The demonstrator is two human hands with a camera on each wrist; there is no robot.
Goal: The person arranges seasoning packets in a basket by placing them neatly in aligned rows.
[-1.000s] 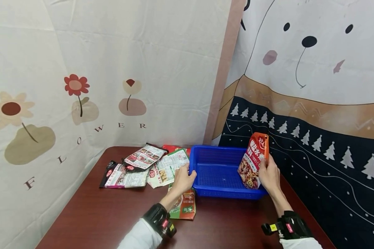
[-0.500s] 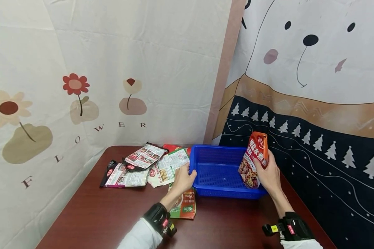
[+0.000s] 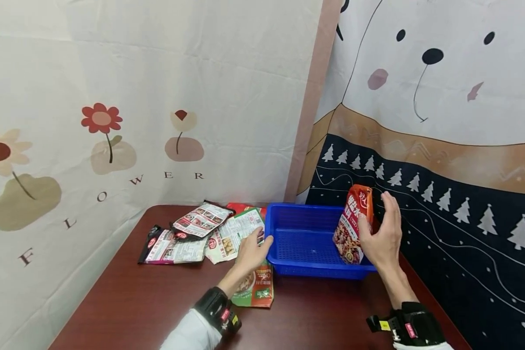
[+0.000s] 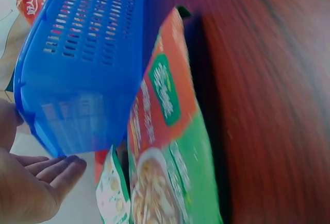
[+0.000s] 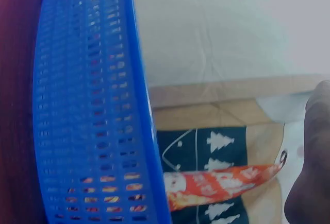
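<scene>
Where the red-and-orange food pouch (image 3: 347, 228) stands: inside the blue perforated basket (image 3: 315, 271), at its right end, nearly upright with a slight tilt; the end wall probably props it.
Right hand (image 3: 384, 240): beside the basket's right end, thumb and fingers spread apart and clasping nothing; whether the thumb touches the pouch cannot be told.
Left hand (image 3: 249, 253): at the basket's left rim, fingers extended, thumb apart from them; likely placed there to steady it.
Pouches left of the basket: a black-edged pouch (image 3: 203, 221), a black-and-magenta pouch (image 3: 181, 249), a green-and-white pouch (image 3: 234, 236) nearer the basket; they overlap, seemingly heaped loosely.
Green-and-orange pouch (image 3: 263, 289): off the basket's near left corner, partly hidden by the hand.
Table (image 3: 127, 296): dark reddish-brown wood grain beneath the basket.
Room: behind the basket, a white flower-printed cloth (image 3: 240, 97); to its right, a bear-and-fir-tree cloth (image 3: 450, 112).
</scene>
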